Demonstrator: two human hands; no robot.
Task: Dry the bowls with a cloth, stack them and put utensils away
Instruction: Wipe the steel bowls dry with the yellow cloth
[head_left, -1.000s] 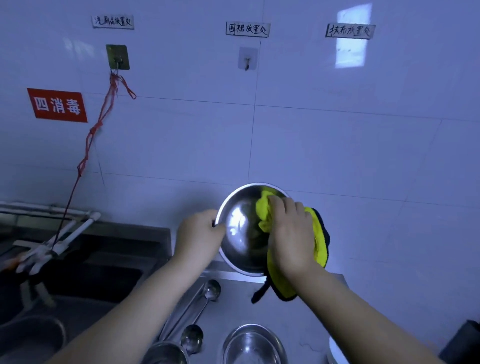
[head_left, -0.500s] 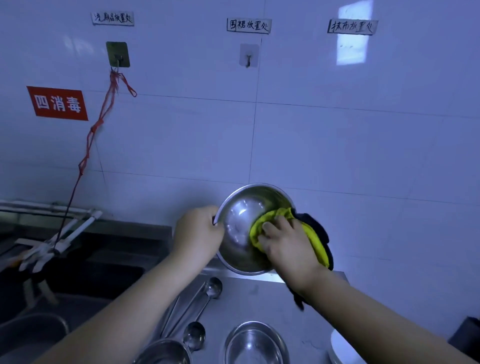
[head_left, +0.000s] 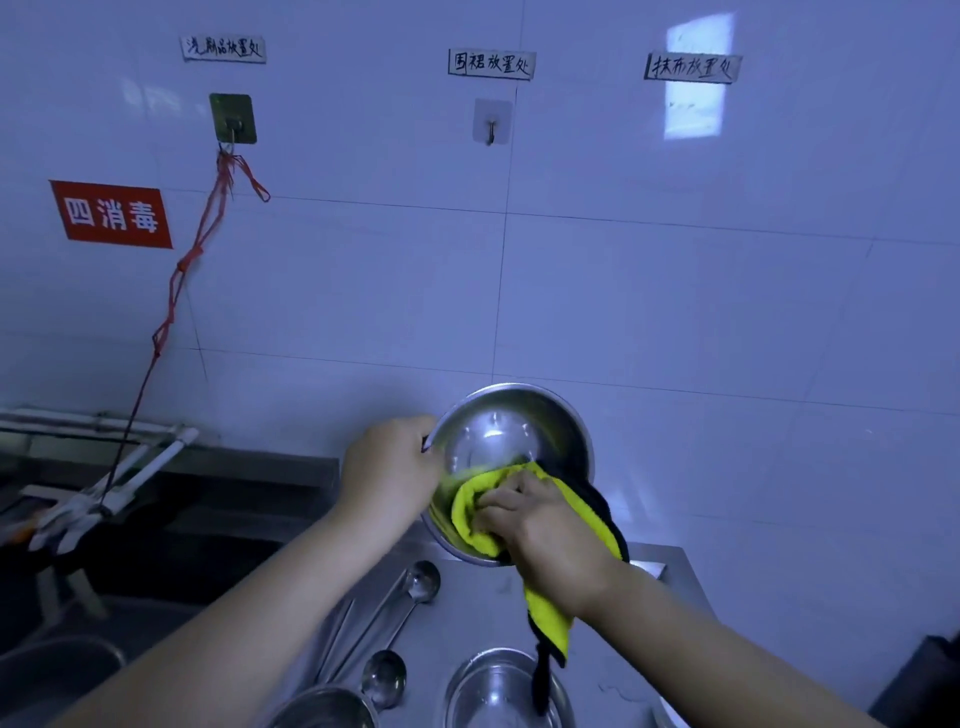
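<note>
Above the steel counter (head_left: 483, 613), close to the tiled wall, a round steel bowl (head_left: 511, 436) is held up and tilted so its shiny inside faces the camera. The left hand (head_left: 387, 470) grips its left rim, fingers curled over the edge. The right hand (head_left: 540, 525) presses a bunched cloth (head_left: 470, 501) into the lower part of the bowl, fingers curled round the folds; the cloth is plush and yellow with a black backing (one black corner dangles below the wrist).

On the counter beneath lie two long-handled ladles (head_left: 423, 579) with round cups, side by side and angled toward the lower left, with thin metal rods just beside them that may be chopsticks. A second steel bowl (head_left: 493, 691) stands upright at the bottom edge, and the rim of a third bowl (head_left: 324, 706) shows to its left.

To the left is a dark sink (head_left: 171, 551) with a white tap (head_left: 156, 460) lying across it. A red string (head_left: 179, 275) hangs from a square wall hook (head_left: 232, 117) down toward the tap. A red sign (head_left: 110, 214) and three paper labels are stuck to the glossy tiles.
</note>
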